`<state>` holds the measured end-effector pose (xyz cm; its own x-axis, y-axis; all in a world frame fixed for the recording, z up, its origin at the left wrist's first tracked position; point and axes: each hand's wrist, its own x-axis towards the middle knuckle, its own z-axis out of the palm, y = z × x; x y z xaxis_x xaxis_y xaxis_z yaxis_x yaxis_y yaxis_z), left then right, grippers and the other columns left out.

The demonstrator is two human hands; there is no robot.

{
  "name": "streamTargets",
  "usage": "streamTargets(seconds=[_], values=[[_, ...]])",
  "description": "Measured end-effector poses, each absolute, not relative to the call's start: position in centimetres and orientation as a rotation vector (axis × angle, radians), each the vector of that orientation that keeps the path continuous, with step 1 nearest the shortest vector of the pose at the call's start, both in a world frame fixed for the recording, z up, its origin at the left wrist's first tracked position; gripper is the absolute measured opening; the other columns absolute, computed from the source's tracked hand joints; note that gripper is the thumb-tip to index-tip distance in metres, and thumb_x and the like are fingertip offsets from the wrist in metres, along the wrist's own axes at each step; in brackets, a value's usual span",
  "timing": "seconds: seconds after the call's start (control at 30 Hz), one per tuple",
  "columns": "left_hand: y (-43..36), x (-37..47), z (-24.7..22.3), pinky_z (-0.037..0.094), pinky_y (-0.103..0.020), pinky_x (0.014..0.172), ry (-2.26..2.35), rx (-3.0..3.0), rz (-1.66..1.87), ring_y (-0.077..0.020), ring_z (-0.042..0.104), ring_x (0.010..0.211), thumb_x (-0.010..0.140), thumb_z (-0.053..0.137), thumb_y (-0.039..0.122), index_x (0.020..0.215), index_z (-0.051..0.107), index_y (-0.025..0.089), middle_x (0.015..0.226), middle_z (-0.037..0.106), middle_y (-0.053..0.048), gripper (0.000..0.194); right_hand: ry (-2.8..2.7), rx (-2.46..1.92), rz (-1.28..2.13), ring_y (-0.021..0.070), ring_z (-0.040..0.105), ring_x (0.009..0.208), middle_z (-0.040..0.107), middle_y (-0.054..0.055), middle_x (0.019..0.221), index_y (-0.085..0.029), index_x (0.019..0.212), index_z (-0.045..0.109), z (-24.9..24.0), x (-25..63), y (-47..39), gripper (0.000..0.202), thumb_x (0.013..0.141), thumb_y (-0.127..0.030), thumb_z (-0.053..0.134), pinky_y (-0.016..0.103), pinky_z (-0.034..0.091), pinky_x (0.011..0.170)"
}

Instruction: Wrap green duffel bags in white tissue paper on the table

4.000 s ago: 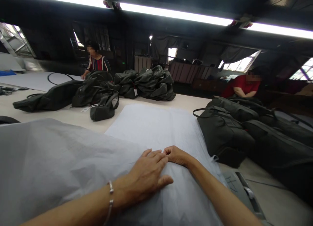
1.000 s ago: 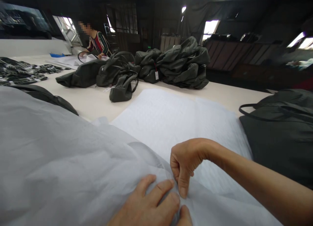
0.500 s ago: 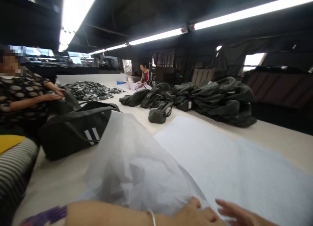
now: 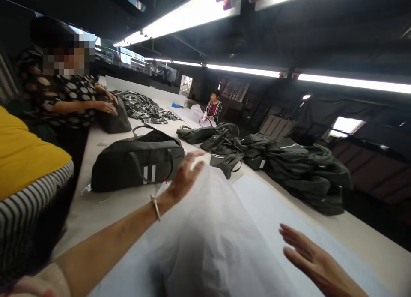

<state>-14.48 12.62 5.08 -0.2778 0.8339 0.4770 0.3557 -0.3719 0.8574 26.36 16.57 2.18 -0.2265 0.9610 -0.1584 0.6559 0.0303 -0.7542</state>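
Note:
A thin, whitish see-through sheet or bag, paper or plastic, stands up loosely in front of me, with a dark patch showing through its lower left. My left hand, with a bracelet at the wrist, is at the upper left edge of this sheet, fingers stretched out and apart; whether it touches the sheet I cannot tell. To the right, my right hand is held open over flat white sheets, holding nothing. Just beyond my left hand stands a dark grey duffel bag with two white stripes and looped handles.
Dark bags are heaped along the table's right side. Striped straps or strips lie piled farther back. A co-worker at left handles another dark bag; a second person works at the far end. Yellow cloth is near left.
My left hand has risen from low in front to the sheet's upper edge. My right hand shows more fully, apart from the left. The view has tilted, and the co-worker's bag sits farther from the striped duffel.

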Motion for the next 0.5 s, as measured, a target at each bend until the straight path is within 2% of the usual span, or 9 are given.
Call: streamTargets(seconds=[0.03,0.1,0.2,0.3,0.4,0.43,0.5], values=[[13.7,-17.7,3.6,0.034,-0.037,0.112,1.529,1.325,1.624,-0.0262,0.039,0.137,0.095,0.042,0.059,0.134,0.045,0.022,0.148,0.045,-0.009,0.054,-1.940,-1.588,1.008,0.0351,0.051,0.130,0.056,0.013,0.141,-0.026,0.134,0.057,2.1,23.1,17.0,0.084,0.061,-0.065,0.074,0.045,0.041,0.111],[15.2,-22.1,0.0,0.041,-0.042,0.104,1.542,1.121,1.424,-0.0314,0.044,0.132,0.087,0.044,0.070,0.129,0.047,0.017,0.142,0.049,-0.015,0.067,-1.927,-1.517,0.986,0.0337,0.049,0.132,0.052,0.016,0.143,-0.021,0.140,0.050,2.0,16.9,18.2,0.092,0.063,-0.067,0.072,0.045,0.040,0.111],[16.0,-23.9,-4.9,0.050,-0.043,0.086,1.386,1.043,1.086,-0.0345,0.057,0.114,0.071,0.049,0.086,0.115,0.056,0.015,0.126,0.060,-0.019,0.084,-1.850,-1.535,1.100,0.0328,0.057,0.123,0.061,0.018,0.132,-0.016,0.141,0.047,2.7,9.3,19.5,0.096,0.063,-0.067,0.072,0.042,0.048,0.102],[15.8,-22.4,-7.2,0.050,-0.038,0.081,1.129,1.045,0.859,-0.0298,0.062,0.105,0.070,0.050,0.088,0.108,0.062,0.017,0.113,0.067,-0.012,0.081,-1.869,-1.491,1.152,0.0312,0.067,0.104,0.073,0.011,0.108,-0.018,0.124,0.061,4.3,4.8,18.9,0.072,0.069,-0.064,0.071,0.038,0.054,0.089],[16.3,-21.2,-7.6,0.050,-0.035,0.077,0.905,1.075,0.727,-0.0269,0.064,0.094,0.070,0.063,0.077,0.097,0.067,0.017,0.099,0.069,-0.008,0.067,-1.993,-1.418,0.756,0.0287,0.069,0.087,0.074,0.006,0.091,-0.025,0.091,0.072,6.1,4.2,15.8,0.042,0.073,-0.062,0.068,0.035,0.056,0.078],[16.6,-21.2,-7.6,0.050,-0.035,0.075,0.856,1.083,0.695,-0.0265,0.064,0.090,0.068,0.068,0.074,0.095,0.068,0.016,0.096,0.069,-0.008,0.064,-2.056,-1.395,0.571,0.0284,0.068,0.083,0.073,0.005,0.087,-0.028,0.085,0.073,6.5,4.7,14.5,0.035,0.074,-0.060,0.069,0.036,0.056,0.074],[17.2,-21.6,-8.1,0.051,-0.035,0.075,0.789,1.096,0.653,-0.0269,0.064,0.092,0.067,0.073,0.070,0.099,0.068,0.017,0.100,0.069,-0.009,0.063,-2.232,-1.329,0.400,0.0288,0.068,0.080,0.071,0.002,0.085,-0.039,0.086,0.073,7.1,6.3,12.3,0.020,0.073,-0.054,0.073,0.038,0.057,0.067]])
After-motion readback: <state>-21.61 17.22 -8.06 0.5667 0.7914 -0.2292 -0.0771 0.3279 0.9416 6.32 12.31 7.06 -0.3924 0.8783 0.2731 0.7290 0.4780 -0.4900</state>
